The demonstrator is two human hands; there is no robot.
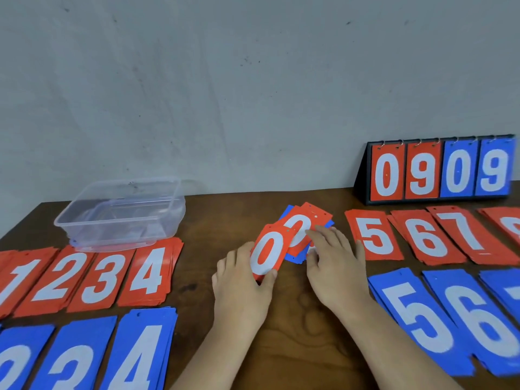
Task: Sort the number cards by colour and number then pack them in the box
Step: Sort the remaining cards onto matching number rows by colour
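Fingers (233, 266) of left hand (242, 288) clamped on red 0 card (267, 253), thumb under its lower edge, centre of frame. Right hand (334, 266) spread flat, fingers apart, resting on mixed pile (302, 229) of red and blue cards just right of it. Clear plastic box (123, 212) at left, standing empty behind red stacks 1 to 4 (84, 277). Blue stacks (84, 356) along lower left. Red 5, 6, 7 stacks (422, 237) at right, blue 5 and 6 (439, 322) below them. Flip scoreboard (439, 171) reading 0909 at upper right on wooden table (295, 319).

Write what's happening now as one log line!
left hand: holds red 0 card | right hand: on mixed pile | box: empty
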